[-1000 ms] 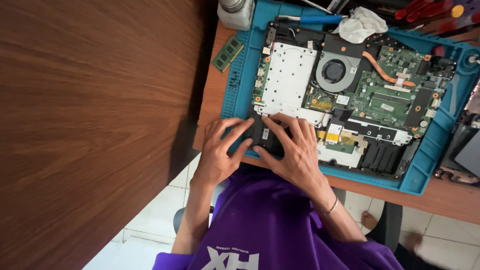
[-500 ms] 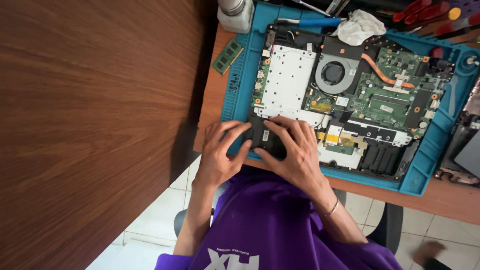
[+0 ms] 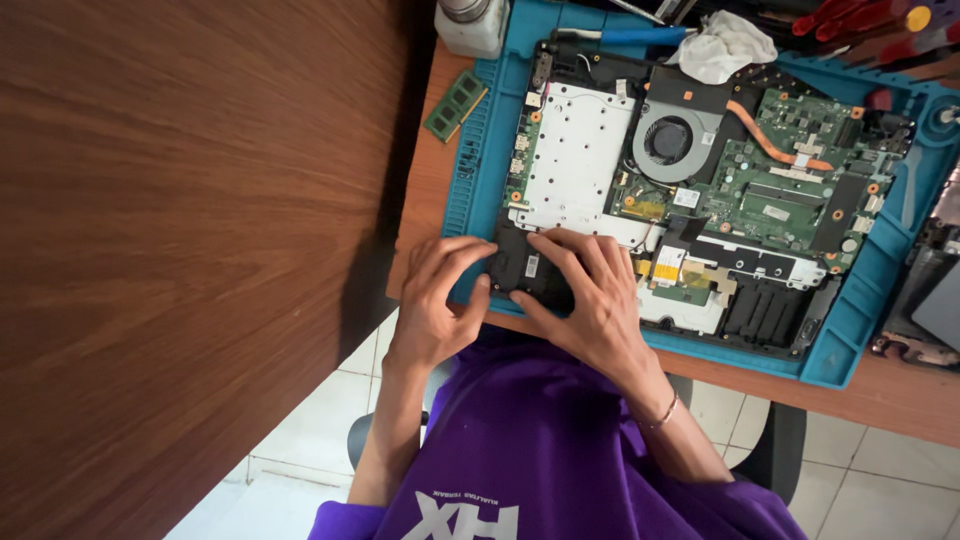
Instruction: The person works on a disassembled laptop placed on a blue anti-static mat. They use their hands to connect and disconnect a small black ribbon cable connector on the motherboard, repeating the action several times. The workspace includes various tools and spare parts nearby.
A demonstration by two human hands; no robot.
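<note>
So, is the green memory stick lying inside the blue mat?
No, the green memory stick lies on the bare wooden desk, just outside the left edge of the blue mat, far from both hands.

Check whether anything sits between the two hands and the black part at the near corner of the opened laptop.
Nothing visible does. Both the left hand and the right hand already rest directly on the black part at the laptop's near corner, fingers touching it.

Both hands pressing on a black hard drive (image 3: 530,270) at the opened laptop's (image 3: 700,190) near corner, left hand (image 3: 440,305) gripping its edge, right hand (image 3: 590,300) lying over it, blue repair mat (image 3: 860,320) lying underneath, loose green memory module (image 3: 455,105) sitting beside the mat
</note>
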